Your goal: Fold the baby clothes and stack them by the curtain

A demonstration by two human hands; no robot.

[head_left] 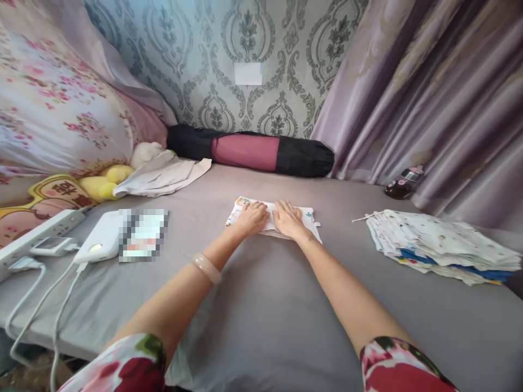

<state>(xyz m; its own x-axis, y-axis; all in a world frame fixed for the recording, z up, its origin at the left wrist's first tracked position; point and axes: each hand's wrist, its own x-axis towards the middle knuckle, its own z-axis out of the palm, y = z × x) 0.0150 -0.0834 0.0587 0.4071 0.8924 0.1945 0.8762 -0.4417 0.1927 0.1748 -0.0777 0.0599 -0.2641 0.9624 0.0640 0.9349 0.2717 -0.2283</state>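
A folded white cloth garment [306,213] with small coloured prints lies on the grey sheet [261,294] in front of me. My left hand [253,219] rests flat on its left half, fingers stretched forward. Beside it, my right hand [287,219] lies palm down on the right half, fingers also extended. The cloth shows past both hands, with a small white tag at its right edge and a beige layer along the near edge. To the right sits a stack of folded printed clothes [441,239], with a white cord sticking out at its left.
On the left are a power strip [44,237], a white power bank [102,239] with cables and a blurred-out phone [144,235]. Farther back lie a pale cloth [163,177], plush toys [102,182] and a long black-and-maroon bag [249,151]. A dark bottle [402,184] stands by the curtain.
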